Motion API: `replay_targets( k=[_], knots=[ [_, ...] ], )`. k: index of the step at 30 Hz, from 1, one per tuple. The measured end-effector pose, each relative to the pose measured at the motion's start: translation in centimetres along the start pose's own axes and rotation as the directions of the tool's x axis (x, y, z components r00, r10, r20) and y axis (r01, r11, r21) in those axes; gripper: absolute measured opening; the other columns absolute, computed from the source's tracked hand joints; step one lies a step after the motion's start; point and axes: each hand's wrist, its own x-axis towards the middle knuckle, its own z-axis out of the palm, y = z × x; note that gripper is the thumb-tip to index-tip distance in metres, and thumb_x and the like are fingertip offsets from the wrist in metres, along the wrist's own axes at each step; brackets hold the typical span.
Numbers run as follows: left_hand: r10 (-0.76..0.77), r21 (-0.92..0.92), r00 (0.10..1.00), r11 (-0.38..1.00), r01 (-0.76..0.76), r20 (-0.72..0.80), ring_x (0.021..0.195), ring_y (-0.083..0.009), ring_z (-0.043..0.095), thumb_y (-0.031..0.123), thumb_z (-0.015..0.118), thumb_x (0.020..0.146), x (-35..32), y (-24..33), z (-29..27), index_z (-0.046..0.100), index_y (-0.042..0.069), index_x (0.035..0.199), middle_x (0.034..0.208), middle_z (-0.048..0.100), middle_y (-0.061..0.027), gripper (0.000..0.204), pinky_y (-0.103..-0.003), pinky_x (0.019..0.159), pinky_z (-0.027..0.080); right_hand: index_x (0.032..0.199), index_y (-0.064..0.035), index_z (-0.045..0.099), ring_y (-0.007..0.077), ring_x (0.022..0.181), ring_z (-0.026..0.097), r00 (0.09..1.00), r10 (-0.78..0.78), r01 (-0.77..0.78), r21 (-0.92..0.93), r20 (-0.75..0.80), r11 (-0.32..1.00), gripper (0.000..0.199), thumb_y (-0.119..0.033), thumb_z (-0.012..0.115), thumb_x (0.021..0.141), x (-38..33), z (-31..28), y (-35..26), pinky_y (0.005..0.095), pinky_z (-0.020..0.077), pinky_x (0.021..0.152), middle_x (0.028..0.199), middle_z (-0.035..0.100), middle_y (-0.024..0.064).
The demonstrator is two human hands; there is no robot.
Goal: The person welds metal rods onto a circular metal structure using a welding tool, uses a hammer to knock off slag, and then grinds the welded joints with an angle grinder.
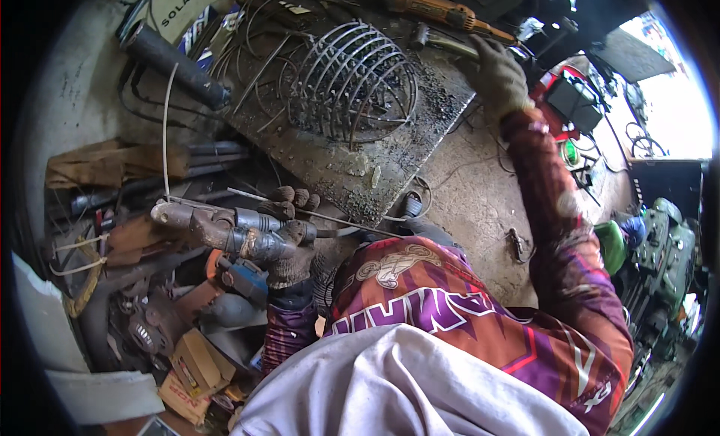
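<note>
My left hand [289,214], in a dirty knit glove, is closed around a grey, tape-wrapped welding electrode holder [247,230]. A thin welding rod [171,121] stands up from the holder's far left end. Another thin rod [319,212] runs past the fingers toward my body. Out to the far right, my gloved right hand [499,76] has its fingers about the handle end of a hammer [448,43]. Between the hands, a rounded cage of bent metal bars [356,83] sits on a worn metal plate [337,166] strewn with dark grit.
An orange angle grinder [435,8] lies beyond the hammer. A dark pipe [176,64] and loose wires are at the far left. Tools and a torn cardboard box [201,365] crowd the lower left. A red-and-black machine [574,98] stands right; greenish machinery [667,248] is farther right.
</note>
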Motion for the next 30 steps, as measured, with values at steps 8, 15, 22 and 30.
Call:
replay_targets(
  k=[8, 15, 22, 30],
  knots=[
    [0.166, 0.085, 0.971, 0.985, -0.153, -0.173, 0.114, -0.0299, 0.060, 0.014, 0.081, 0.086, -1.1, -0.7, 2.6, 0.071, 0.006, 0.099, 0.122, 0.068, -0.0103, 0.018, -0.051, 0.106, 0.050, 0.130, -0.0130, 0.066, 0.0382, 0.121, 0.064, 0.920, 0.023, 0.035, -0.140, 0.392, 0.990, 0.051, -0.053, 0.061, 0.098, 4.6, 4.8, 3.3, 0.0497, 0.0518, 0.101, 0.129, 0.066, 0.0202],
    [0.127, 0.098, 0.991, 0.988, -0.122, -0.040, 0.122, -0.0309, 0.061, 0.006, 0.087, 0.077, 1.8, -1.4, 0.3, 0.066, 0.007, 0.119, 0.125, 0.066, -0.0080, 0.046, -0.058, 0.112, 0.048, 0.108, -0.0012, 0.066, 0.0436, 0.099, 0.069, 0.925, 0.125, -0.122, -0.033, 0.359, 0.992, 0.045, -0.045, 0.062, 0.101, -0.6, 0.9, 2.6, 0.0546, 0.0526, 0.085, 0.098, 0.071, 0.0248],
    [-0.058, 0.127, 0.997, 0.990, 0.052, 0.043, 0.120, -0.0305, 0.064, 0.003, 0.084, 0.078, 4.2, 0.7, -3.1, 0.065, 0.006, 0.121, 0.124, 0.066, -0.0092, 0.047, -0.055, 0.109, 0.051, 0.139, 0.0001, 0.055, 0.0075, 0.064, 0.057, 0.728, 0.326, -0.672, 0.534, 0.603, 0.513, 0.042, -0.014, 0.065, 0.101, -15.1, -8.3, -12.6, 0.0240, 0.0487, 0.055, 0.086, 0.062, 0.0013],
    [-0.243, 0.094, 0.966, 0.967, 0.235, 0.086, 0.113, -0.0292, 0.068, 0.002, 0.081, 0.079, 6.7, 3.7, -6.3, 0.065, 0.005, 0.121, 0.121, 0.067, -0.0107, 0.045, -0.050, 0.104, 0.056, 0.147, -0.0101, 0.050, 0.0433, 0.089, 0.071, 0.831, 0.148, -0.436, 0.462, 0.536, 0.773, 0.054, -0.024, 0.065, 0.098, -19.2, -7.4, -24.3, 0.0507, 0.0543, 0.076, 0.098, 0.071, 0.0246]
  ],
)
